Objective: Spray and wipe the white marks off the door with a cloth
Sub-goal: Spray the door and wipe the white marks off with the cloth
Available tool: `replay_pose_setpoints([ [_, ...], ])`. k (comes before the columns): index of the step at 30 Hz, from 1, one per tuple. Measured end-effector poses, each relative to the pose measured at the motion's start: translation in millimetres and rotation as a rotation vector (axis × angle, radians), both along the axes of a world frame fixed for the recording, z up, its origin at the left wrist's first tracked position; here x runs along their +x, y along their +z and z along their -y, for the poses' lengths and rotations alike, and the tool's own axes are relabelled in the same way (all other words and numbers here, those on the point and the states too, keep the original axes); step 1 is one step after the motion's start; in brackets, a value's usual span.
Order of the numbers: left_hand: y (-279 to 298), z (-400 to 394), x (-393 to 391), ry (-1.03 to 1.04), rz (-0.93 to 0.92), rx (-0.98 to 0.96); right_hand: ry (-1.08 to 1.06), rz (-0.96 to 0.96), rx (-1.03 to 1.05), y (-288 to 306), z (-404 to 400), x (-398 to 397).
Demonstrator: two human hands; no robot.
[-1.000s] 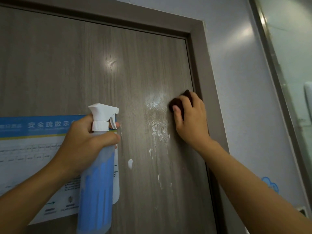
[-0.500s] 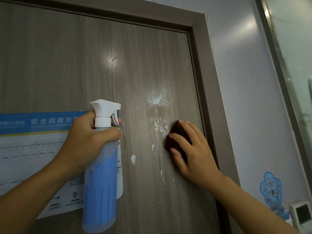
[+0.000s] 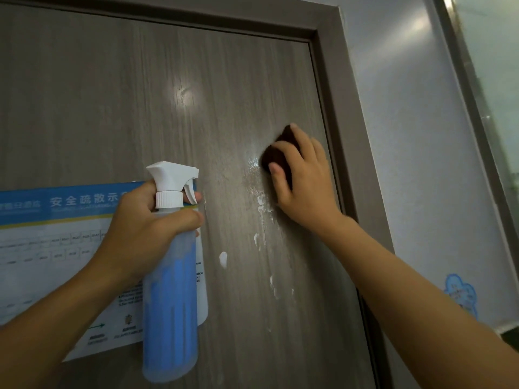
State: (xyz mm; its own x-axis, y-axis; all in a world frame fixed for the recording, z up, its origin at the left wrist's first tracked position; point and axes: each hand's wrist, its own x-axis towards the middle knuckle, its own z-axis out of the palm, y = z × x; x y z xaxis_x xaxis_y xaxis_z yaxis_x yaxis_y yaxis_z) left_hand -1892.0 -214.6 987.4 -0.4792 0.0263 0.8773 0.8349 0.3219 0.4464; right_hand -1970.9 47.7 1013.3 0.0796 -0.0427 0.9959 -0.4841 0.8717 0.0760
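A grey-brown wood-grain door (image 3: 140, 94) fills the view. White marks (image 3: 262, 209) streak down it right of centre, with a separate white blob (image 3: 223, 259) lower left of them. My right hand (image 3: 304, 183) presses a dark brown cloth (image 3: 276, 154) flat on the door at the top of the wet smear. My left hand (image 3: 140, 231) grips the neck of a translucent spray bottle (image 3: 171, 304) with blue liquid and a white trigger head, held upright in front of the door.
A blue and white evacuation notice (image 3: 56, 248) is stuck on the door's left side, partly behind the bottle. The door frame (image 3: 351, 164) runs down just right of my right hand. Beyond it a pale wall carries a blue flower sticker (image 3: 462, 296).
My right hand with the cloth went down the door beside the marks, then came back up to the top of the smear. The left hand and bottle stayed almost still.
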Motion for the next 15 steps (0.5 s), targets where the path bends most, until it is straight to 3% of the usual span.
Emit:
replay_pose_setpoints([
  [5, 0, -2, 2, -0.018, 0.012, 0.010, 0.031, 0.036, 0.141, -83, -5, 5],
  [8, 1, -2, 1, -0.032, 0.009, 0.015, -0.017, 0.054, 0.200, -100, -14, 7],
  [15, 1, -1, -1, -0.021, 0.004, 0.006, -0.047, 0.011, 0.030, 1, -4, 5],
])
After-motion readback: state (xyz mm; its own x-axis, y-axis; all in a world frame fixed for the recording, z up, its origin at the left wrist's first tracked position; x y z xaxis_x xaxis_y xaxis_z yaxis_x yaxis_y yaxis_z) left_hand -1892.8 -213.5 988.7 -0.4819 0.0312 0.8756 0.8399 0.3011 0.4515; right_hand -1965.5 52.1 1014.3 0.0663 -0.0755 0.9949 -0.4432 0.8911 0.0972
